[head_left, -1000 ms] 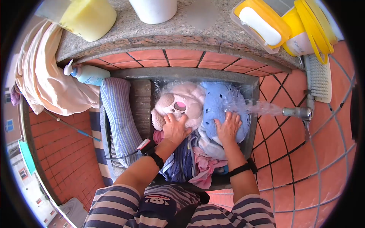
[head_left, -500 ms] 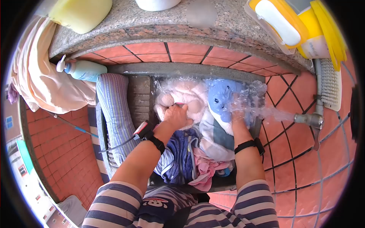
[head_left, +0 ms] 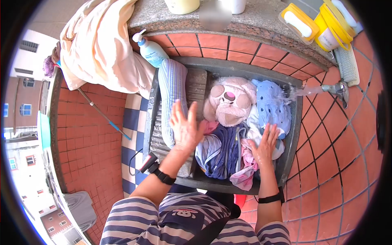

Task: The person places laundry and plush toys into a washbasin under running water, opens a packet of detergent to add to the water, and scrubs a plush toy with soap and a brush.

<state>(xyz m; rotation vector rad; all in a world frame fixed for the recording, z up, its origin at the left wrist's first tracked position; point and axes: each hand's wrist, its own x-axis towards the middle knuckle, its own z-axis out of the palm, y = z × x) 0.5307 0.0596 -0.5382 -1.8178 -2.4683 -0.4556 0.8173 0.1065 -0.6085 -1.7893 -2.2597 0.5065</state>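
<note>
My left hand (head_left: 185,128) has its fingers spread, with nothing in it, over the ribbed washboard part of the sink (head_left: 298,122), beside the striped rolled cloth (head_left: 173,94). Fingers apart, my right hand (head_left: 265,147) is over the pink cloth (head_left: 245,173), just below the blue plush item (head_left: 271,108); whether it touches the cloth I cannot tell. The pink plush item (head_left: 232,100) with a dark pink nose lies wet in the basin. Navy and light blue clothes (head_left: 220,153) are bunched below it. Water runs from the tap (head_left: 337,89) onto the blue plush item.
A pump bottle (head_left: 152,52) stands at the sink's upper left corner, near a draped cream cloth (head_left: 104,49). On the granite ledge (head_left: 261,30) are containers and a yellow box (head_left: 300,22). A brush (head_left: 347,65) is behind the tap, and a pole (head_left: 104,114) leans at the left.
Both hands have come off the plush items toward the body, my left hand also toward the washboard. The pink plush item now shows its face. The whole view has shifted and turned.
</note>
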